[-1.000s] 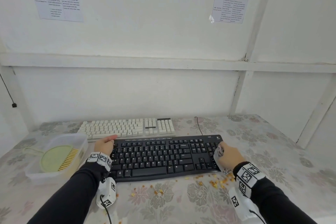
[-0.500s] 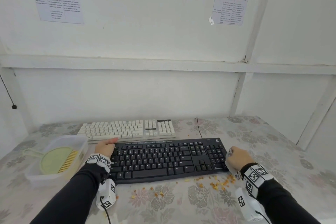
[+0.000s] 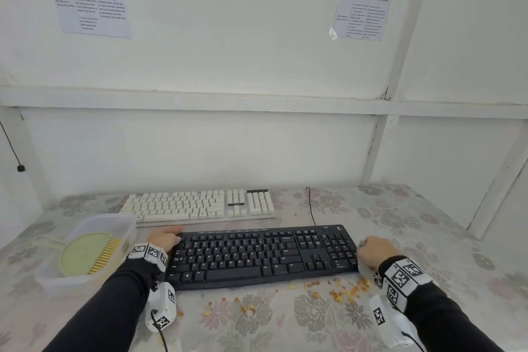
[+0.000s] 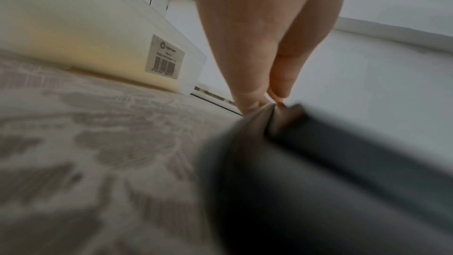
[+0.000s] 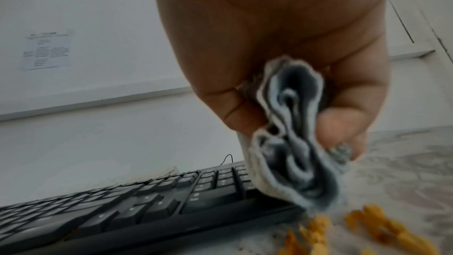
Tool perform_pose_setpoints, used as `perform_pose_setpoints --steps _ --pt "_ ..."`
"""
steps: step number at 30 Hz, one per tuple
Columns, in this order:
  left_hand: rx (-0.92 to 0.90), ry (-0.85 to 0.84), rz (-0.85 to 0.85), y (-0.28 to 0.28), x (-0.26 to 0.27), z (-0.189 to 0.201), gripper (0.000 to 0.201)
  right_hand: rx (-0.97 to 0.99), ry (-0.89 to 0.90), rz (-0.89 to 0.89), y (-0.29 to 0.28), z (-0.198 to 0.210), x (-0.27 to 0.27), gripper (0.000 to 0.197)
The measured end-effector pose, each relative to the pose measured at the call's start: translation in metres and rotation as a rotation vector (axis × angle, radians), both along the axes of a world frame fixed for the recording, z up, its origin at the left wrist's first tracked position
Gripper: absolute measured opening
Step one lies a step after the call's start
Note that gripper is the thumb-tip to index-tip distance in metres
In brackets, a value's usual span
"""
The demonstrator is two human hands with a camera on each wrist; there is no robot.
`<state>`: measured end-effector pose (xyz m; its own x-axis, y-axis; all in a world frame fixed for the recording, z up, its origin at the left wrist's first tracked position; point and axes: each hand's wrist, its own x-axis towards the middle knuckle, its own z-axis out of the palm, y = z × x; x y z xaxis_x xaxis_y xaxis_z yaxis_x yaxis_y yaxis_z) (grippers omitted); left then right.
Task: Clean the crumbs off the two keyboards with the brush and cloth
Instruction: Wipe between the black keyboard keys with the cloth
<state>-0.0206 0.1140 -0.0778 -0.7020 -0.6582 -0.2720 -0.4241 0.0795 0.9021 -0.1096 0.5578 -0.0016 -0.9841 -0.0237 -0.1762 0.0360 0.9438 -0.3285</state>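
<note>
Crumbs [image 3: 344, 293] lie swept off our black keyboard [image 3: 263, 256]; our right hand [image 3: 374, 254] clenches the cloth [image 5: 294, 143], left hand [image 3: 164, 238] steadying flat; tabletop remains.

Left hand [image 3: 164, 238] lies flat with fingers extended, right hand [image 3: 374, 253] is curled into a fist, both forearms outstretched.

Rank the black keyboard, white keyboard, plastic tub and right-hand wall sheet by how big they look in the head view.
1. black keyboard
2. white keyboard, farther back, so unsure against the tub
3. plastic tub
4. wall sheet
</note>
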Motion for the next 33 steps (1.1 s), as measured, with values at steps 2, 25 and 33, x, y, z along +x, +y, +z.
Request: perform_pose_setpoints --steps 2,25,33 --pt "-0.021 -0.037 -0.068 0.0 0.003 0.003 0.043 -0.049 0.047 0.021 -0.002 -0.001 -0.001 0.016" --pt "-0.332 -0.404 -0.736 0.024 0.068 0.053 0.081 -0.342 -0.087 0.247 -0.103 0.034 0.038 0.039" --pt "-0.431 -0.221 -0.318 -0.031 0.102 0.096 0.029 -0.541 -0.055 0.495 -0.247 0.053 0.097 0.04"
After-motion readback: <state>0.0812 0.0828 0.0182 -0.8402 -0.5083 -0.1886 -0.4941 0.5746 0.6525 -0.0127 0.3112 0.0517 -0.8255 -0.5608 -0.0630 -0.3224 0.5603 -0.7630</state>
